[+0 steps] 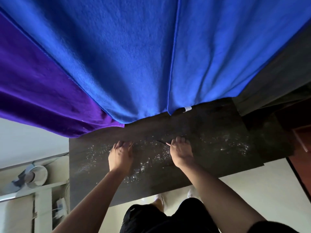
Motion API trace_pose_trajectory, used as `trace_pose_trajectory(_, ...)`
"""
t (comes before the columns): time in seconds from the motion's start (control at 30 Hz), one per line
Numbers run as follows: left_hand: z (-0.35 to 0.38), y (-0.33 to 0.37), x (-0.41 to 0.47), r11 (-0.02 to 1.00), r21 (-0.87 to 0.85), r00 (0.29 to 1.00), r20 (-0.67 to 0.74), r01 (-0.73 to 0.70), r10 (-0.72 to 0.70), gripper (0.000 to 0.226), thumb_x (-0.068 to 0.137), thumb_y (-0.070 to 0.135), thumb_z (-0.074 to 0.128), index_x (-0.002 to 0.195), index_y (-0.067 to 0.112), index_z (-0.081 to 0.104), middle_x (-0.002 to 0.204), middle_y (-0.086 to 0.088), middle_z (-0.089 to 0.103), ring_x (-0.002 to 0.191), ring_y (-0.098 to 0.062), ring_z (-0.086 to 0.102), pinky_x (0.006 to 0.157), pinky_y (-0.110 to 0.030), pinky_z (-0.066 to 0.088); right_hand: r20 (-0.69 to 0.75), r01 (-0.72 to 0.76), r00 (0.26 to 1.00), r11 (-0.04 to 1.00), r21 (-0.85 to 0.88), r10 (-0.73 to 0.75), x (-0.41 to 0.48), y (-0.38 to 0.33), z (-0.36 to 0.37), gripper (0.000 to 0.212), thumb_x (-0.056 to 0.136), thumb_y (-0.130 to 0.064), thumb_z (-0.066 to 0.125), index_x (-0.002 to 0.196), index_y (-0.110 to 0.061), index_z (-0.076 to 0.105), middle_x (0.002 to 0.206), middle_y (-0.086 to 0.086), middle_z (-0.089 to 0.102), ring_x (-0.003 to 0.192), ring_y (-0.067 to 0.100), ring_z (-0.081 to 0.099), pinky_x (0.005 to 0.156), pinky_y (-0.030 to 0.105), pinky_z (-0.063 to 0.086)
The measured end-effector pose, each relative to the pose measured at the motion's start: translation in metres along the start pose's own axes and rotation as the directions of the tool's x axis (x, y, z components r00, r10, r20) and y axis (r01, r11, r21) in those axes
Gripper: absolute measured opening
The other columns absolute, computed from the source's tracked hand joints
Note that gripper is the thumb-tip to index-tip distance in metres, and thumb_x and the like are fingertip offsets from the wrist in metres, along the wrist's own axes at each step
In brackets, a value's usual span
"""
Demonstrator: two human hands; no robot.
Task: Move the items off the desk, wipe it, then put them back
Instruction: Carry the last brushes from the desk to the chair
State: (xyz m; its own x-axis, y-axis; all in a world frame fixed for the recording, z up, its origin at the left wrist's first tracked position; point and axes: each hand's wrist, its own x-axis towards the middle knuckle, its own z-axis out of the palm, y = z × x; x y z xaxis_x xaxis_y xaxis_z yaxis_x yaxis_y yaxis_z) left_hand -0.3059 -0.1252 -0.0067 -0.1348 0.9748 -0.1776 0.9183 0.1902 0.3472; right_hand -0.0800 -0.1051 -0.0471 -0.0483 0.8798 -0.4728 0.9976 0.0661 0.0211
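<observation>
A dark wood-grain desk runs across the middle of the view, its top sprinkled with shiny white specks. My left hand rests on the desk with its fingertips bent down onto the surface; whether it holds anything is hidden. My right hand has curled fingers that grip a thin dark stick-like object, which pokes out to the left just above the desk. The hands are about a hand's width apart.
A blue cloth and a purple cloth hang over the desk's far edge and hide everything behind. On the floor at the left are a white fan and a power strip. Reddish wooden furniture stands at the right.
</observation>
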Motion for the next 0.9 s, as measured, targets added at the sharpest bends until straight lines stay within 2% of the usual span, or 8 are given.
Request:
trace_pose_trajectory(0.17,-0.008,0.02,-0.018,1.0,-0.002,0.997,-0.083,-0.004,0.004,0.021,0.09,0.02,0.065,0.109,0.018,0.073,0.1,-0.011,0.068,0.095,-0.036,0.062,0.077,-0.04,0.051,0.005,0.025,1.0,0.997,0.07,-0.025,-0.014,0.03,0.003,0.032,0.1,-0.014,0.039,0.129,-0.007,0.05,0.133,0.013,0.051,0.122,0.031,0.05,0.1,0.041,0.043)
trace_pose_trajectory(0.27,-0.014,0.037,-0.026,0.999,-0.033,0.991,-0.125,-0.043,0.039,0.022,0.089,0.02,0.066,0.109,0.02,0.072,0.098,-0.01,0.068,0.093,-0.035,0.061,0.075,-0.04,0.052,-0.048,-0.009,0.999,0.941,0.339,0.027,-0.023,0.057,-0.005,0.029,0.105,-0.023,0.04,0.125,-0.005,0.051,0.129,0.016,0.057,0.119,0.033,0.056,0.098,0.04,0.044)
trace_pose_trajectory(0.4,-0.023,0.071,-0.029,0.984,-0.136,0.977,-0.197,-0.114,0.086,0.015,0.09,0.023,0.067,0.104,0.022,0.073,0.091,-0.003,0.068,0.085,-0.03,0.063,0.073,-0.038,0.052,-0.064,-0.024,0.992,0.678,0.735,0.105,-0.039,0.092,-0.027,0.029,0.107,-0.029,0.042,0.121,-0.007,0.055,0.114,0.013,0.066,0.109,0.034,0.062,0.086,0.036,0.044)
trace_pose_trajectory(0.5,-0.031,0.105,-0.026,0.955,-0.231,0.963,-0.236,-0.184,0.129,0.012,0.092,0.022,0.067,0.101,0.02,0.073,0.09,-0.001,0.068,0.078,-0.025,0.064,0.07,-0.032,0.048,-0.145,0.038,0.97,0.473,0.88,0.193,-0.053,0.113,-0.048,0.025,0.104,-0.026,0.051,0.12,-0.008,0.059,0.106,0.007,0.067,0.099,0.024,0.062,0.082,0.03,0.042)
trace_pose_trajectory(0.63,-0.043,0.154,-0.021,0.897,-0.316,0.936,-0.266,-0.31,0.23,0.014,0.091,0.022,0.068,0.103,0.016,0.074,0.089,-0.004,0.068,0.077,-0.024,0.065,0.072,-0.03,0.046,-0.199,0.128,0.926,0.232,0.964,0.319,-0.078,0.142,-0.074,0.024,0.099,-0.018,0.061,0.121,-0.01,0.064,0.11,0.003,0.069,0.097,0.013,0.064,0.093,0.031,0.049)
trace_pose_trajectory(0.77,-0.051,0.196,-0.02,0.79,-0.422,0.895,-0.229,-0.445,0.382,0.013,0.092,0.02,0.067,0.104,0.019,0.073,0.09,-0.002,0.067,0.076,-0.02,0.066,0.076,-0.034,0.051,-0.248,0.209,0.869,0.137,0.968,0.428,-0.122,0.163,-0.084,0.016,0.099,-0.015,0.06,0.113,-0.016,0.069,0.087,-0.001,0.066,0.075,0.007,0.06,0.073,0.02,0.046)
trace_pose_trajectory(0.83,-0.05,0.214,-0.023,0.718,-0.48,0.86,-0.2,-0.504,0.47,0.015,0.091,0.018,0.067,0.105,0.02,0.073,0.092,0.0,0.068,0.076,-0.017,0.066,0.077,-0.033,0.052,-0.221,0.221,0.827,0.061,0.973,0.518,-0.154,0.169,-0.082,0.018,0.099,-0.013,0.061,0.114,-0.012,0.071,0.087,-0.002,0.07,0.075,0.003,0.062,0.074,0.015,0.048)
trace_pose_trajectory(0.9,-0.046,0.232,-0.032,0.641,-0.514,0.802,-0.178,-0.57,0.571,0.018,0.09,0.014,0.068,0.107,0.018,0.073,0.094,0.0,0.07,0.076,-0.011,0.065,0.079,-0.022,0.049,-0.171,0.239,0.767,-0.028,0.971,0.618,-0.192,0.17,-0.075,0.015,0.098,-0.013,0.063,0.109,-0.014,0.072,0.083,-0.009,0.073,0.075,-0.003,0.065,0.073,0.008,0.048)
